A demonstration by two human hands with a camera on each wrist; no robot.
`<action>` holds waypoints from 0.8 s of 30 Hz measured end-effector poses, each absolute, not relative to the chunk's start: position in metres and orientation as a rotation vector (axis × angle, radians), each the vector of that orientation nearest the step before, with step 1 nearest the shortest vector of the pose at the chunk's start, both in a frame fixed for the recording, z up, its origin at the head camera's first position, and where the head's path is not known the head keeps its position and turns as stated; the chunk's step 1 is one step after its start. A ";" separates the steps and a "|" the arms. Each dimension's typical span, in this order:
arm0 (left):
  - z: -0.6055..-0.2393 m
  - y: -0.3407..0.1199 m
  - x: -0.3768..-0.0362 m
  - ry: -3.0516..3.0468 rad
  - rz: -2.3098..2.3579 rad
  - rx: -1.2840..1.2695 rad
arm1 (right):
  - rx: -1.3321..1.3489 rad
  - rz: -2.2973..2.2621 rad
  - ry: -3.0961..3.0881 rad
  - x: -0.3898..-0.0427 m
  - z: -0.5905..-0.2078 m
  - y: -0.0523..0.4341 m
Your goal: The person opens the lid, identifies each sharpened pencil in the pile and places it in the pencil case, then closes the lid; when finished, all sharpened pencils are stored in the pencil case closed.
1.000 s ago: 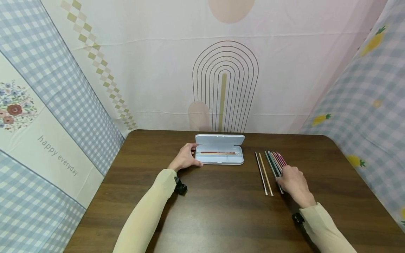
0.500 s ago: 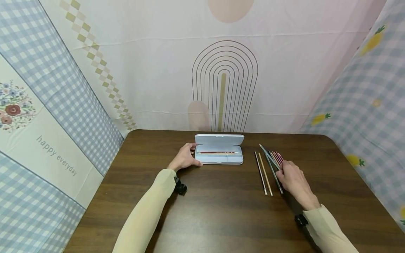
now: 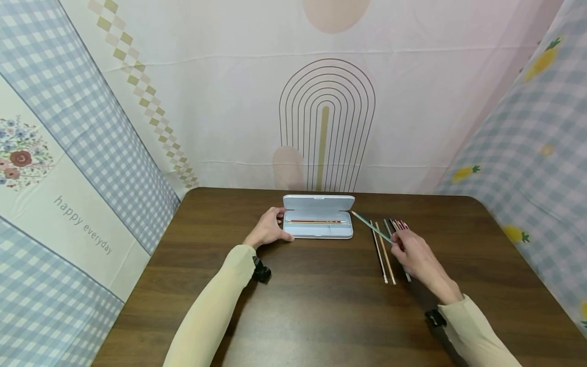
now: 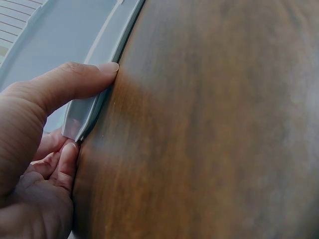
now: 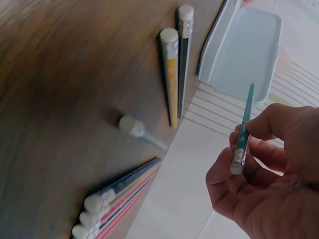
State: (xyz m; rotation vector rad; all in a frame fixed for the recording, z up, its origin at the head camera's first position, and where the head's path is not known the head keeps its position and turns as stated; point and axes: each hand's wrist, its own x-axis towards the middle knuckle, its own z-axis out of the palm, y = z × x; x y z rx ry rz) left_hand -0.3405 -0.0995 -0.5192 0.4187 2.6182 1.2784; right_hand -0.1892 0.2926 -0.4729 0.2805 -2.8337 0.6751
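Note:
A light blue pencil case [image 3: 316,234] stands with its lid raised near the table's far edge. An orange-red pencil [image 3: 316,221] lies inside it. My left hand [image 3: 267,228] grips the case's left end, thumb on the front edge and fingers behind the corner, as the left wrist view shows. My right hand [image 3: 419,256] pinches a green pencil [image 5: 244,129] near its eraser end. The pencil's tip points towards the case's right side, above the loose pencils.
Under and beside the right hand lie a black pencil [image 5: 184,64], a yellow pencil [image 5: 171,89], another green pencil [image 5: 132,126] and several dark and pink pencils [image 5: 124,199]. They rest on the brown wooden table [image 3: 321,306]. A printed cloth [image 3: 229,112] hangs behind.
My right hand has picked a green pencil from the row, lifted it and swung its tip left towards the case. My left hand stays on the case.

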 end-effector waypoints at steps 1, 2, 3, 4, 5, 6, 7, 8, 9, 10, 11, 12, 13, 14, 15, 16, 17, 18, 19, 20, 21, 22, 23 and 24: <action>-0.519 -0.099 -0.340 2.621 1.274 0.421 | 0.298 0.678 -2.826 -0.190 -0.473 0.291; -0.519 -0.100 -0.340 2.622 1.271 0.422 | 0.313 0.680 -2.819 -0.191 -0.473 0.290; -0.519 -0.100 -0.340 2.623 1.271 0.422 | 0.327 0.687 -2.818 -0.192 -0.473 0.288; -0.519 -0.100 -0.340 2.623 1.271 0.422 | 0.342 0.688 -2.814 -0.193 -0.473 0.286; -0.519 -0.100 -0.340 2.624 1.271 0.422 | 0.354 0.687 -2.809 -0.195 -0.473 0.284; -0.519 -0.100 -0.340 2.624 1.272 0.421 | 0.369 0.681 -2.801 -0.196 -0.473 0.282; -0.519 -0.100 -0.340 2.626 1.270 0.421 | 0.379 0.672 -2.797 -0.198 -0.473 0.280; -0.519 -0.100 -0.340 2.627 1.269 0.421 | 0.391 0.667 -2.791 -0.200 -0.473 0.278; -0.519 -0.099 -0.340 2.627 1.268 0.423 | 0.404 0.665 -2.785 -0.202 -0.472 0.276; -0.519 -0.099 -0.340 2.625 1.268 0.424 | 0.416 0.663 -2.782 -0.203 -0.471 0.273; -0.519 -0.100 -0.340 2.626 1.265 0.425 | 0.430 0.657 -2.779 -0.206 -0.470 0.271; -0.519 -0.100 -0.340 2.626 1.262 0.425 | 0.443 0.656 -2.777 -0.208 -0.469 0.269; -0.519 -0.100 -0.340 2.627 1.260 0.425 | 0.456 0.663 -2.779 -0.210 -0.468 0.266; -0.519 -0.100 -0.340 2.625 1.263 0.425 | 0.472 0.668 -2.776 -0.212 -0.468 0.263; -0.519 -0.100 -0.340 2.623 1.264 0.422 | 0.487 0.667 -2.776 -0.214 -0.467 0.260; -0.519 -0.100 -0.340 2.626 1.263 0.422 | 0.498 0.666 -2.776 -0.216 -0.466 0.258; -0.519 -0.100 -0.340 2.625 1.265 0.422 | 0.511 0.664 -2.774 -0.219 -0.465 0.255; -0.519 -0.100 -0.341 2.625 1.267 0.422 | 0.522 0.669 -2.774 -0.221 -0.465 0.251; -0.519 -0.100 -0.341 2.625 1.266 0.425 | 0.531 0.673 -2.776 -0.223 -0.464 0.248; -0.518 -0.100 -0.341 2.625 1.265 0.427 | 0.540 0.670 -2.775 -0.225 -0.464 0.245; -0.518 -0.100 -0.341 2.624 1.261 0.430 | 0.546 0.672 -2.778 -0.228 -0.464 0.242; -0.518 -0.100 -0.341 2.623 1.259 0.432 | 0.552 0.674 -2.779 -0.230 -0.463 0.238; -0.517 -0.100 -0.341 2.620 1.260 0.433 | 0.559 0.674 -2.782 -0.233 -0.464 0.235; -0.517 -0.100 -0.340 2.623 1.256 0.435 | 0.566 0.672 -2.784 -0.236 -0.464 0.232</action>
